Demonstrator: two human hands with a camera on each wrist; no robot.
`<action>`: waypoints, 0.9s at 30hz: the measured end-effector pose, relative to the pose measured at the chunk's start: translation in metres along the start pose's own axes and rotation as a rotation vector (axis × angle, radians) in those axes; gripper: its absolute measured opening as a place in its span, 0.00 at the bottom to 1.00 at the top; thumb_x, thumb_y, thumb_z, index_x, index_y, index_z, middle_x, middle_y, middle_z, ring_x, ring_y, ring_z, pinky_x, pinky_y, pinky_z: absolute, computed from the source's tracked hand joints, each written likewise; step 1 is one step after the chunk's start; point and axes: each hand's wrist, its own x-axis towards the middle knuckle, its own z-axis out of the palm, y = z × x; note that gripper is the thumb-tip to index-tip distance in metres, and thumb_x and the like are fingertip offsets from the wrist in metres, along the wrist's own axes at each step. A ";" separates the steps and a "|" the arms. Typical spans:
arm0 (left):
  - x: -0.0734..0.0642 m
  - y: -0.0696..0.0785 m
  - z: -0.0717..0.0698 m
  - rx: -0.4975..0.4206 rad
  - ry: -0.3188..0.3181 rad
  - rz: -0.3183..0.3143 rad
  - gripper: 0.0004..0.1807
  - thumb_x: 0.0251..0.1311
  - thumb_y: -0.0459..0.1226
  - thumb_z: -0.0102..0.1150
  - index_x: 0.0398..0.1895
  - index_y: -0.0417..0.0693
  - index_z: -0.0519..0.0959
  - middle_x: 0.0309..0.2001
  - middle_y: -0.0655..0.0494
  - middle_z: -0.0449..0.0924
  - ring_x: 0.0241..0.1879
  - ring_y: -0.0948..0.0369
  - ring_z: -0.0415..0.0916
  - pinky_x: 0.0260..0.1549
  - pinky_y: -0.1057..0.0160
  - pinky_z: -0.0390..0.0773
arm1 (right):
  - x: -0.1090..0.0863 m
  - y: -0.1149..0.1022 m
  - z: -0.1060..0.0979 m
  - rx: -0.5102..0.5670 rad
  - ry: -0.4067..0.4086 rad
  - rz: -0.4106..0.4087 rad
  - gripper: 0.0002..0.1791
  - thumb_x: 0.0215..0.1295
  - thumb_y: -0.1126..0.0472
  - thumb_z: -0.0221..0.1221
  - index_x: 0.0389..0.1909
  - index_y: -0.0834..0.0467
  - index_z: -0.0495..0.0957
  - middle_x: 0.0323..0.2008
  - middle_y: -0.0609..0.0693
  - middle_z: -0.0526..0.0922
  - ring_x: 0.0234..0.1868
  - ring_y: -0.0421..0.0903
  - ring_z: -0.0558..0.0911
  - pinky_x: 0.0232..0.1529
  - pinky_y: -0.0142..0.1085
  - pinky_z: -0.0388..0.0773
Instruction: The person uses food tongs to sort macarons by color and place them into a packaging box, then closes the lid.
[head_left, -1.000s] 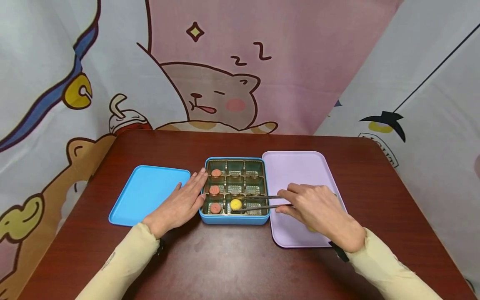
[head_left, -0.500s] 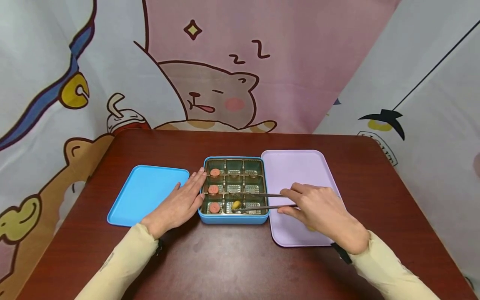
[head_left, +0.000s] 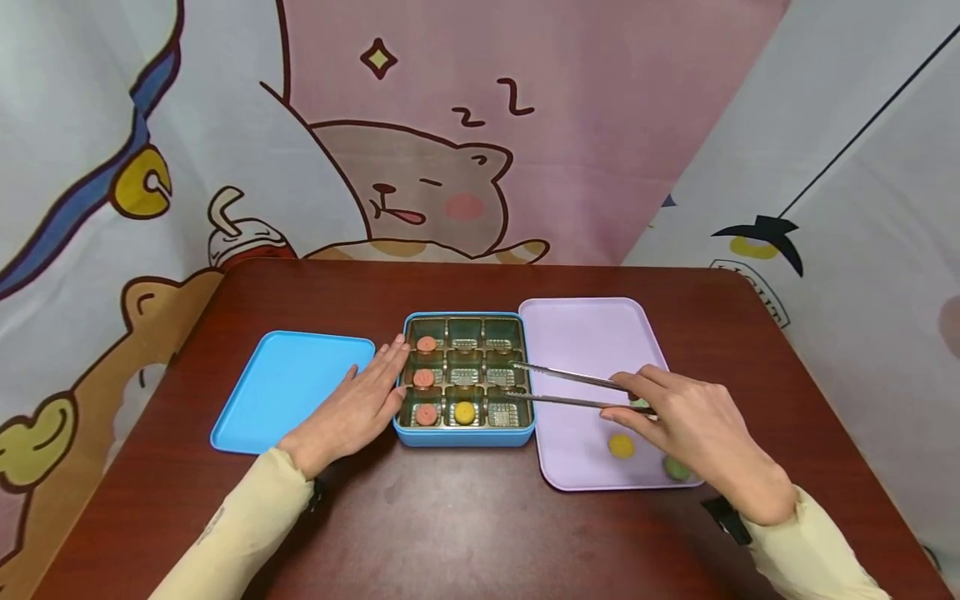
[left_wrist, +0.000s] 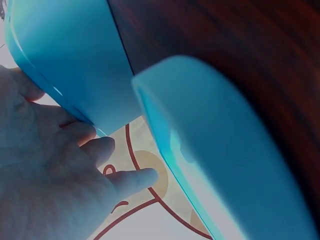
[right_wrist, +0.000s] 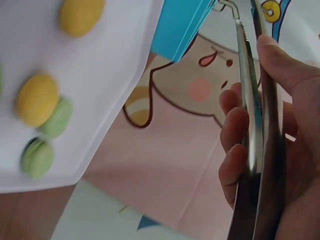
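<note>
In the head view a blue box (head_left: 465,437) holds a tray with square compartments. Pink round macaron-like sweets, one (head_left: 426,414) at the near left, fill its left column. A yellow macaron-like sweet (head_left: 464,412) lies in the near middle compartment. With straight fingers, my left hand (head_left: 348,412) rests against the box's left rim. My right hand (head_left: 701,425) grips metal tongs (head_left: 573,401). Their arms are spread and hold nothing, with the tips over the box's right column. The right wrist view shows fingers and thumb around the tongs (right_wrist: 255,130).
Right of the box lies a lilac tray (head_left: 577,333) with yellow sweets, one (head_left: 621,446) near the front, and green ones, one (head_left: 676,468) by the wrist. A blue lid (head_left: 292,383) lies at left. A printed cloth (head_left: 600,125) hangs behind the table.
The tongs have let go of the yellow sweet, which now lies flat in its compartment. My right hand and tongs have moved right, uncovering sweets on the tray. My left hand stays put.
</note>
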 end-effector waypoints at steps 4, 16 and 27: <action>-0.001 0.000 0.000 0.004 -0.006 -0.004 0.35 0.83 0.47 0.37 0.85 0.45 0.45 0.84 0.52 0.38 0.82 0.48 0.41 0.72 0.30 0.49 | -0.011 0.010 -0.004 0.021 0.033 0.040 0.38 0.69 0.23 0.45 0.43 0.51 0.87 0.28 0.37 0.79 0.19 0.29 0.65 0.15 0.27 0.60; -0.002 -0.002 0.000 0.010 -0.017 -0.016 0.35 0.83 0.48 0.38 0.85 0.47 0.44 0.85 0.53 0.37 0.82 0.48 0.41 0.72 0.30 0.48 | -0.042 0.036 -0.011 0.022 0.054 0.166 0.30 0.61 0.30 0.66 0.44 0.53 0.88 0.28 0.38 0.79 0.21 0.31 0.72 0.15 0.29 0.62; 0.000 -0.002 0.000 0.017 0.005 0.012 0.35 0.83 0.47 0.37 0.85 0.45 0.46 0.84 0.51 0.39 0.82 0.47 0.42 0.71 0.29 0.50 | -0.064 0.049 -0.020 -0.012 -0.018 0.293 0.26 0.46 0.51 0.81 0.46 0.57 0.86 0.29 0.45 0.81 0.22 0.36 0.70 0.17 0.32 0.64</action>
